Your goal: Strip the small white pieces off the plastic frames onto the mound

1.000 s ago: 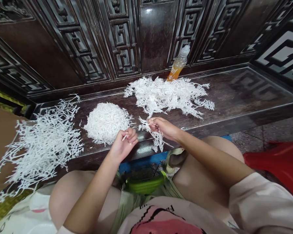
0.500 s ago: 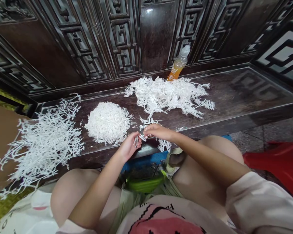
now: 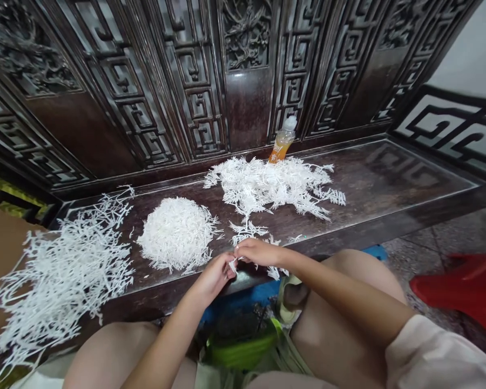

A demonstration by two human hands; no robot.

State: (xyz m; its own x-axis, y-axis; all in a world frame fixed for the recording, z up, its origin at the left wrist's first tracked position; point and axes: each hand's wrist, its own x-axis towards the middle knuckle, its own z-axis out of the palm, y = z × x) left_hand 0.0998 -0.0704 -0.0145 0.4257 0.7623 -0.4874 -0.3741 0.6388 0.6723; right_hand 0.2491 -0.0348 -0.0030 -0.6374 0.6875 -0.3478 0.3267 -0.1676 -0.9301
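The left hand point(image 3: 214, 276) and the right hand point(image 3: 260, 252) meet just in front of and to the right of a round white heap point(image 3: 177, 235) of fine, branching strands. Both are closed in a pinch on a small white sprig point(image 3: 232, 264), with only a little of it showing between the fingers. The heap lies on a dark wooden tabletop point(image 3: 389, 183), and the hands are near its front edge. To the right of the heap and farther back spreads a larger, looser white tangle point(image 3: 267, 186), with a trail of branches point(image 3: 247, 229) reaching toward the hands. Another white piece point(image 3: 274, 273) lies just right of the hands, partly behind the right wrist. Left of the heap, a wide white spray point(image 3: 60, 275) spills past the tabletop over a brown cardboard sheet point(image 3: 0, 248). Behind the heap and to its right, an orange drink bottle point(image 3: 282, 141) with a white cap stands against carved, dark wooden lattice panels point(image 3: 194, 81). Below the heap, something green point(image 3: 243, 346) sits between the person's knees, and a red plastic object point(image 3: 457, 292) stands well to the right.
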